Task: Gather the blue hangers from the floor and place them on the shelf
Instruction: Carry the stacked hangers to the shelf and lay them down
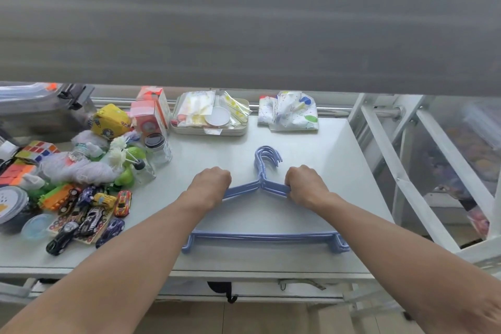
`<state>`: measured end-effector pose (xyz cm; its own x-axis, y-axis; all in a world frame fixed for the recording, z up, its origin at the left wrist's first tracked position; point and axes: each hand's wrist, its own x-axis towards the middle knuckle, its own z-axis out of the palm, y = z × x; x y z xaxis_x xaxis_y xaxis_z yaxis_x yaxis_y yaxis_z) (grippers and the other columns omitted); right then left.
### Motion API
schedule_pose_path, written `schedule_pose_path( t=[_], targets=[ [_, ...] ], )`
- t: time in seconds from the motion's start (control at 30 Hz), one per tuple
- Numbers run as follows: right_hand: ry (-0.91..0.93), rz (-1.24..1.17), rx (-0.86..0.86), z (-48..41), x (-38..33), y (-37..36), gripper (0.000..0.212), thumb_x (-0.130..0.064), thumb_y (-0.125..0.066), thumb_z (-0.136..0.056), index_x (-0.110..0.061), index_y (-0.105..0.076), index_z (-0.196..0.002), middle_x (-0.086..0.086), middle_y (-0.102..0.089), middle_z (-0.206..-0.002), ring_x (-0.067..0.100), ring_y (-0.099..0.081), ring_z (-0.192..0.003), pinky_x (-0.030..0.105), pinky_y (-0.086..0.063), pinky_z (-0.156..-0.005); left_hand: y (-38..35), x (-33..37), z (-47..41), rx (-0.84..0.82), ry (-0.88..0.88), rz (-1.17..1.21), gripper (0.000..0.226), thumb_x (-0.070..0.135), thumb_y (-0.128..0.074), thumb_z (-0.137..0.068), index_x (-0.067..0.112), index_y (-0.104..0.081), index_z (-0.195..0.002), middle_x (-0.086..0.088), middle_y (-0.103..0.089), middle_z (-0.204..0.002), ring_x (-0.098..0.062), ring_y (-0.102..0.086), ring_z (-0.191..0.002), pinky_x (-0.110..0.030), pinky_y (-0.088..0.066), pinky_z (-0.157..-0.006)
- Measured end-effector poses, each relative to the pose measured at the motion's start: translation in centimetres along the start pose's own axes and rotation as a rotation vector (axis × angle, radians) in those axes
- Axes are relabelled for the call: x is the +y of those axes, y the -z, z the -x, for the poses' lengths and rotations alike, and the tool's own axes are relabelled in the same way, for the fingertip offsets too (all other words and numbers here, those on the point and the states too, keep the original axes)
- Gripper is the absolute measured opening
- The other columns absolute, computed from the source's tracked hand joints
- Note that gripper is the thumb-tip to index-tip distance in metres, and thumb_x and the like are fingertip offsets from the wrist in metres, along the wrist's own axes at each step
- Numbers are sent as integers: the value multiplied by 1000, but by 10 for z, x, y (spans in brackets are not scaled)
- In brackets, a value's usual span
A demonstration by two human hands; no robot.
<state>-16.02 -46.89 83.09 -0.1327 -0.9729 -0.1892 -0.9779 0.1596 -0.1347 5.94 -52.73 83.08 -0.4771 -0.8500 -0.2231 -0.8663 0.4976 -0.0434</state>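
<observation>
A stack of several blue hangers [267, 237] lies flat on the white shelf [339, 160], hooks pointing away from me. My left hand [210, 183] is closed over the left shoulder of the stack. My right hand [307, 184] is closed over the right shoulder. Both forearms reach in from the bottom of the view and hide parts of the hangers' sloping arms. The bottom bars and the hooks [267, 157] show plainly between and beyond my hands.
Toy cars [89, 221], puzzle cubes [36, 150], a glass jar [158, 147] and soft toys crowd the shelf's left side. A white tray of packets [210, 116] and a folded patterned cloth [288, 112] sit at the back. A grey surface hangs overhead; metal framing [401, 176] stands right.
</observation>
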Motion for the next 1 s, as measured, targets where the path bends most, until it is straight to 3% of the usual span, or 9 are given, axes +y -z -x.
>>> schedule_pose_path(
  t=[0.17, 0.3, 0.4, 0.47, 0.6, 0.7, 0.87, 1.0],
  targets=[
    [13, 26, 37, 1, -2, -3, 20, 4, -61, -77, -8, -72, -89, 14, -58, -80, 33, -51, -68, 31, -45, -63, 1, 1, -1, 2, -27, -42, 21, -10, -55, -70, 10, -47, -70, -8, -42, -67, -32, -48, -67, -32, -36, -59],
    [14, 29, 49, 2, -3, -6, 24, 6, -58, -79, -8, -72, -93, 18, -67, -91, 37, -63, -79, 34, -49, -67, 4, 0, 1, -61, -40, -33, 19, -6, -56, -71, 10, -47, -68, -10, -47, -74, -32, -48, -66, -31, -36, -59],
    [4, 11, 31, 1, -2, -5, 24, 6, -58, -78, -8, -71, -94, 18, -66, -93, 35, -56, -73, 32, -45, -65, 16, 4, -10, -120, 14, 222, 29, 26, -61, -65, 15, -38, -52, -16, -45, -63, -35, -45, -58, -28, -34, -51],
    [-8, 3, 17, 1, -1, -5, 24, 5, -59, -77, -8, -71, -93, 17, -66, -94, 33, -54, -72, 31, -45, -65, 29, 16, -28, -135, 93, 450, 34, 42, -53, -70, 14, -43, -53, -17, -56, -63, -35, -53, -59, -29, -43, -53],
    [-20, -4, 8, -3, 1, -7, 25, 3, -60, -79, -9, -71, -98, 17, -66, -97, 37, -65, -88, 33, -48, -69, 38, 45, -73, -81, 239, 644, 26, 29, -52, -79, 9, -55, -64, -11, -66, -61, -29, -70, -57, -29, -58, -62],
    [-19, -13, 14, -5, 4, -10, 26, 2, -60, -80, -10, -71, -100, 17, -66, -99, 38, -65, -90, 32, -45, -69, 34, 62, -100, 2, 325, 626, 8, 18, -59, -70, 10, -60, -73, -11, -73, -85, -30, -72, -76, -35, -61, -69],
    [-12, -35, 31, -4, 4, -9, 24, 1, -61, -78, -9, -72, -98, 17, -66, -96, 37, -63, -83, 30, -42, -65, 36, 77, -116, 87, 336, 473, 26, 1, -61, -76, 8, -66, -101, -13, -68, -111, -30, -64, -103, -33, -53, -76],
    [-21, -52, 54, 0, 3, -8, 20, -1, -62, -78, -9, -72, -92, 15, -57, -81, 34, -49, -71, 31, -41, -64, 40, 79, -120, 61, 352, 489, 29, -2, -62, -74, 6, -66, -101, -13, -68, -110, -31, -66, -99, -35, -57, -71]
  ],
)
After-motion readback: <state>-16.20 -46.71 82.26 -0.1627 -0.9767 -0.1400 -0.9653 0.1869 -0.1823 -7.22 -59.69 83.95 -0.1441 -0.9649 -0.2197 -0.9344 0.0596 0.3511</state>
